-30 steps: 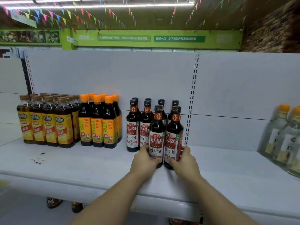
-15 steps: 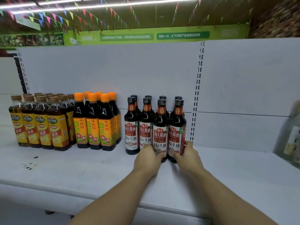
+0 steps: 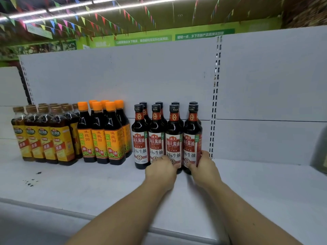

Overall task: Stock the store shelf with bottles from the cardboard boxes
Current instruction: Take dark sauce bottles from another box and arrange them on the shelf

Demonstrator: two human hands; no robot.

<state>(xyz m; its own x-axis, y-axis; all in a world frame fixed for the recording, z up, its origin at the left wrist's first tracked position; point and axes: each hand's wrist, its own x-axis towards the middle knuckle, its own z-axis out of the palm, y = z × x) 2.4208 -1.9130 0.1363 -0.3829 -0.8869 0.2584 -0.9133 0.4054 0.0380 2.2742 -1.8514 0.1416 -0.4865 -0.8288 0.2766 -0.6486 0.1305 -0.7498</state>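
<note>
The white shelf (image 3: 265, 183) is cut off at the right. Soy bottles (image 3: 139, 138) are ranged on it in two rows, and the rear row is mostly hidden. A blurred bottle (image 3: 320, 152) is clipped by the right edge. The front row's end bottle (image 3: 192, 131) is clasped low by the right hand (image 3: 203, 167). Its neighbour (image 3: 173, 137) is gripped at the base by the left hand (image 3: 160, 171), whose fingers are largely hidden.

The left hand (image 3: 161, 169) hides the lower part of one dark glass soy sauce bottle with a red-and-white label (image 3: 174, 138). The right hand (image 3: 203, 167) hides that of the matching bottle (image 3: 192, 138) beside it. The back row of black-capped bottles (image 3: 159, 104) shows little but caps. At the right edge, a pale, blurred, cut-off shape (image 3: 321, 152) cannot be identified.
</note>
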